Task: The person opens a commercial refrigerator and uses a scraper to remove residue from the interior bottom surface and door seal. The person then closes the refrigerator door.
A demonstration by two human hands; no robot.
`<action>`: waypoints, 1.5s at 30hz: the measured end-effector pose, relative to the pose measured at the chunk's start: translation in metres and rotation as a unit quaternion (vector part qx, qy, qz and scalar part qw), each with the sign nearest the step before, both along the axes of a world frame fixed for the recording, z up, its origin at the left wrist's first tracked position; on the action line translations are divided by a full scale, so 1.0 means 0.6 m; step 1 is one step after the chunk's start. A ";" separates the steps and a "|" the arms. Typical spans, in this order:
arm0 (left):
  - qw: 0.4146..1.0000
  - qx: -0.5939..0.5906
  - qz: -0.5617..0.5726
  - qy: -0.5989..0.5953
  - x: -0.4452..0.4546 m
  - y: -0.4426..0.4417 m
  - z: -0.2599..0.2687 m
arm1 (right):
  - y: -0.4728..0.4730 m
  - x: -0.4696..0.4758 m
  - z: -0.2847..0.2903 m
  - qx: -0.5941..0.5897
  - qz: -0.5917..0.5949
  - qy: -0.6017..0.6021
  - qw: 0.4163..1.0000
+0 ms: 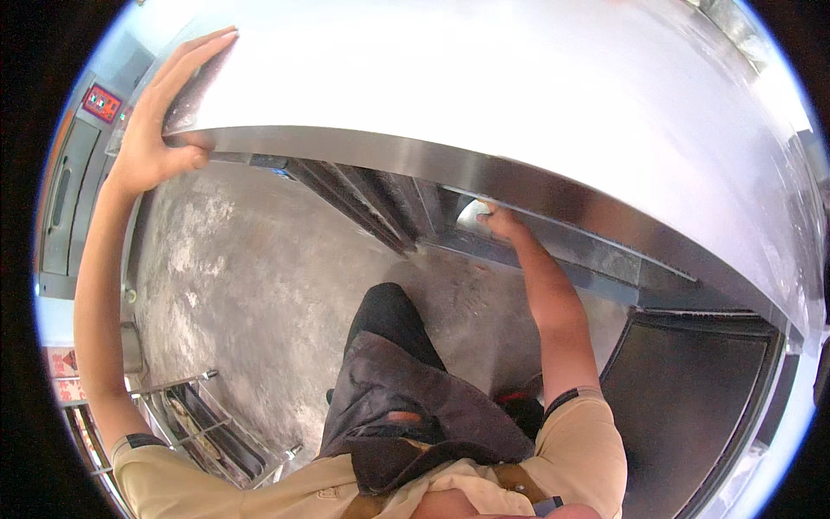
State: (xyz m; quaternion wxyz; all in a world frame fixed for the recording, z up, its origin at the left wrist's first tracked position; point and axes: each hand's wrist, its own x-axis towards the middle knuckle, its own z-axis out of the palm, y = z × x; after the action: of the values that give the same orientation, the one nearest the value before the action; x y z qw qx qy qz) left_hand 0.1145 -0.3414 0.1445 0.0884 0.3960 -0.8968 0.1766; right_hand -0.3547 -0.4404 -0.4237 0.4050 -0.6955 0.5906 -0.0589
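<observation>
My left hand (pixel 152 133) rests on the left corner of a stainless steel worktop (pixel 337 137), its fingers on the top and its thumb at the front edge. Under the worktop, my right hand (pixel 500 219) reaches into an open compartment (pixel 557 240). Its fingers are at the rim of a pale, shiny round object (pixel 471 213) that may be a metal bowl or plate. The far part of that object is hidden, and the grip is hard to make out.
A dark open door panel (pixel 694 389) juts out at the right. At the lower left stands a metal rack (pixel 214 428) with trays. An oven-like steel unit (pixel 68 188) with a red control panel (pixel 102 102) is at the far left. The concrete floor (pixel 246 259) shows pale stains.
</observation>
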 end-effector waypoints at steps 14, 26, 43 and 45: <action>0.999 0.017 0.007 -0.037 0.004 0.013 0.014 | 0.060 -0.165 0.005 -0.069 -0.097 -0.054 0.991; 1.000 0.009 0.020 -0.007 0.012 0.018 0.008 | -0.071 0.088 -0.115 -0.095 -0.072 -0.053 0.991; 0.998 0.040 0.050 -0.023 0.007 0.038 0.027 | 0.090 -0.036 0.019 0.078 0.085 -0.171 0.978; 0.997 0.038 0.054 -0.031 0.004 0.037 0.033 | 0.079 -0.094 -0.017 0.042 0.007 -0.143 0.989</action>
State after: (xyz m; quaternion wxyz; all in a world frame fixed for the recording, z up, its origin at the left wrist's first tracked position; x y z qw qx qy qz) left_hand 0.1171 -0.3191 0.1642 0.0364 0.4412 -0.8824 0.1592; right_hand -0.4112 -0.3927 -0.4340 0.5144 -0.6663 0.5240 -0.1302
